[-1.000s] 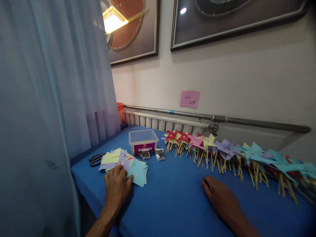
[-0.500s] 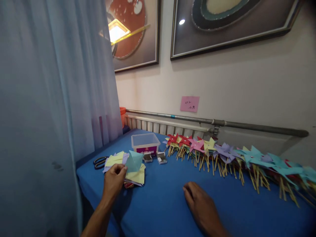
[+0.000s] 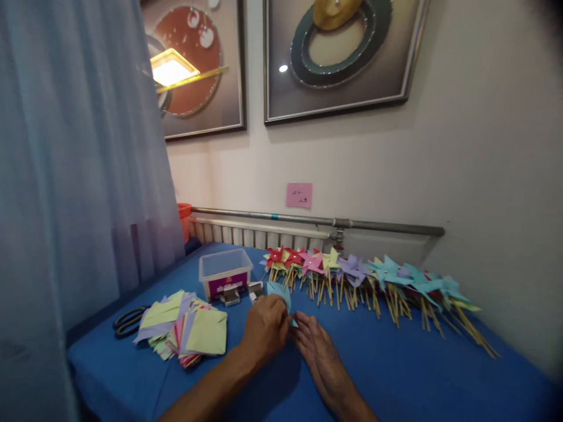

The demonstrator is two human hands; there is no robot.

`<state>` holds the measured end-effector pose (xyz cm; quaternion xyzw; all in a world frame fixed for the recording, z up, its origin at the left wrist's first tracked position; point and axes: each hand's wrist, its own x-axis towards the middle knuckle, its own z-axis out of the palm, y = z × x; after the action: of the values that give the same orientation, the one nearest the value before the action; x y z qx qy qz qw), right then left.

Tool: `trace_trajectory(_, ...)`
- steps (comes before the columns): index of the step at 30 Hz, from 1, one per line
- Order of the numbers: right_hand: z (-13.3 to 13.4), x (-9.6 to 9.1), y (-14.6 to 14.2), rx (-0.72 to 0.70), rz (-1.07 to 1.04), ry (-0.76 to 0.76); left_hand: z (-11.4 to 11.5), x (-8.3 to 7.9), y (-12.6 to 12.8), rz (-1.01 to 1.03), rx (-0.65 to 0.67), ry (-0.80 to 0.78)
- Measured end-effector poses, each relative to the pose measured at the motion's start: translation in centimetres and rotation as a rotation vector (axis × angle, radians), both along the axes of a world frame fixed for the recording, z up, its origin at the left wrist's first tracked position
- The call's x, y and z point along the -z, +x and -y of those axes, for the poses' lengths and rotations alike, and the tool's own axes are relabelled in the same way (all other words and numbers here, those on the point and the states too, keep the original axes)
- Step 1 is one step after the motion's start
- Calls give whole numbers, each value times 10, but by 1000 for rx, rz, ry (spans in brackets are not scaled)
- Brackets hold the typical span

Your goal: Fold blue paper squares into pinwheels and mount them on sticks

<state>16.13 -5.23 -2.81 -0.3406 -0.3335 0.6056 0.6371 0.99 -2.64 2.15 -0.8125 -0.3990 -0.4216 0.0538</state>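
The left hand [image 3: 267, 326] pinches a light-blue paper sheet [image 3: 280, 291] over the blue surface [image 3: 404, 375]. The right hand [image 3: 323, 354], fingers extended together, is at the sheet's lower edge; whether it grips is hard to tell. Leftward lies a paper pile [image 3: 206, 333]; farther back, a clear tub [image 3: 226, 284] and bunched pinwheels [image 3: 353, 269].

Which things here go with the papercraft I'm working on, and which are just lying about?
Seem to belong:
- light blue paper, in your left hand, right hand close by
- piled paper squares
- pinwheels on sticks
- possibly the scissors and small open boxes

Seem just around:
- orange basket
- pink note
- framed pictures
- curtain
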Motion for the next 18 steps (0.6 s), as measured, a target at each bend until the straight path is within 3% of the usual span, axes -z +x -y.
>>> trace_trajectory(4, -1, -13, 21, -139, -128, 55, -3, 17, 48, -186, 26, 1)
trace_trajectory(7, -4, -12, 29, -60, -171, 55, -1, 30, 67, -194, 62, 7)
trace_trajectory(11, -11, 2, 33, 32, -219, -47, -1, 37, 60, -32, 150, 5)
trace_trajectory(13, -13, 6, 34, 46, -235, -75, -7, 34, 47, 113, 129, -42)
trace_trajectory(15, -13, 6, 33, 60, -229, -83, -19, 31, 35, 276, 64, -193)
trace_trajectory(18, -10, 0, 29, 38, -181, -76, -37, 28, 27, 537, 72, -592)
